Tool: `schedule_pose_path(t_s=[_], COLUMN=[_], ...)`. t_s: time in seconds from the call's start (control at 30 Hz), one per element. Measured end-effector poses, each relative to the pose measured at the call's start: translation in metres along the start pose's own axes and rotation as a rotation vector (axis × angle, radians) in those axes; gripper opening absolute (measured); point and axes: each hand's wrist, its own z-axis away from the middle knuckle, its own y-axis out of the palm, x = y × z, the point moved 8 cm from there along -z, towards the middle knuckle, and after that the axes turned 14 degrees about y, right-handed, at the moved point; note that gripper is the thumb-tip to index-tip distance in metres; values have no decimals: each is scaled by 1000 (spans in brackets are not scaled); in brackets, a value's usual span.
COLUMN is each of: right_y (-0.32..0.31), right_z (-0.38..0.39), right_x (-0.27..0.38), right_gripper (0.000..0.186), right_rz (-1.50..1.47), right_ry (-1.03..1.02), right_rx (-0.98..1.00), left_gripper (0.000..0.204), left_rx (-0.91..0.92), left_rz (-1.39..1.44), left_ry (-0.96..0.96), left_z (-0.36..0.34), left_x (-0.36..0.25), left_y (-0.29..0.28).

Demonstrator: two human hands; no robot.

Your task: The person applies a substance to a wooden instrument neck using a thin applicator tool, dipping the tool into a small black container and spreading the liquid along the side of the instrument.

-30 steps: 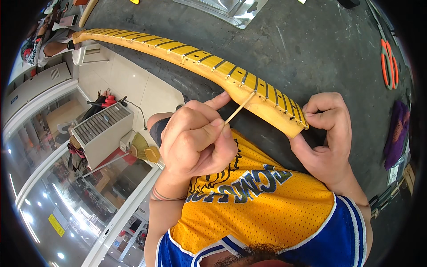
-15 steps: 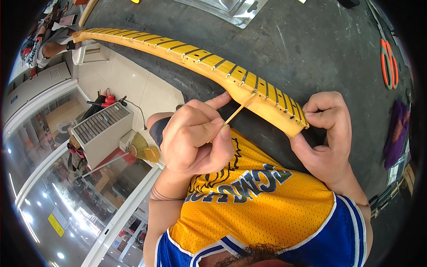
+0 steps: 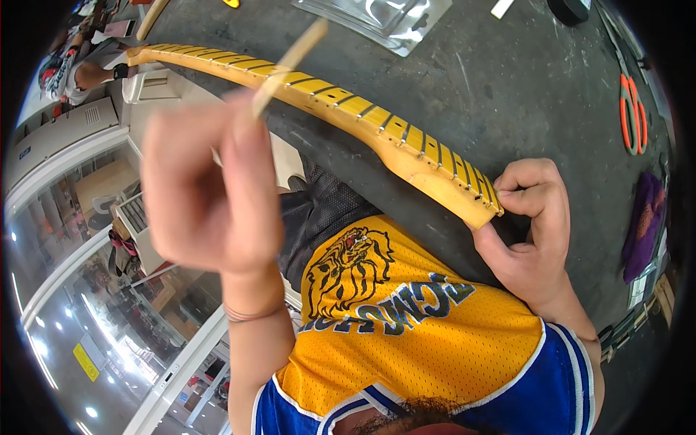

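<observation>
A yellow guitar neck (image 3: pixel 341 98) with dark frets and dot inlays stretches from the far left to the near right, its side edge turned toward me. My right hand (image 3: pixel 533 225) pinches its heel end between thumb and fingers. My left hand (image 3: pixel 214 188), blurred and raised close to the camera, is off the neck. Its thumb and fingers are closed on a thin wooden stick (image 3: pixel 293 59) that points up and to the right, across the view of the neck.
On the dark work surface (image 3: pixel 507 94) lie orange-handled scissors (image 3: pixel 632 116) and a purple cloth (image 3: pixel 644 232) to the right. Clear plastic packaging (image 3: pixel 391 27) and a black round object (image 3: pixel 569 10) are at the far side. Another person (image 3: pixel 87 76) is at the far left, beyond the glass partition (image 3: pixel 123 319).
My left hand has lifted the stick's tip off the neck's side near the heel and swung up and left, toward the camera. My right hand keeps its hold on the heel.
</observation>
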Motion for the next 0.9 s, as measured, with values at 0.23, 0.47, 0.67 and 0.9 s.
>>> schedule_pose_path(t_s=[0.23,0.47,0.67,0.9], right_y=[1,2,1,1], right_z=[4,-2,-1,-1], right_x=[-4,1,-2,-1], right_gripper=[47,49,49,46], right_rz=[14,29,25,-10], right_ry=[26,10,32,35], right_rx=[-23,36,43,23], left_gripper=[15,15,15,17], left_rx=[473,684,812,965], left_rz=[-109,-129,-65,-146], left_ry=[-333,-285,-258,-371], left_z=[-66,-69,-74,-74], left_x=[71,85,98,106], left_y=[50,71,83,78])
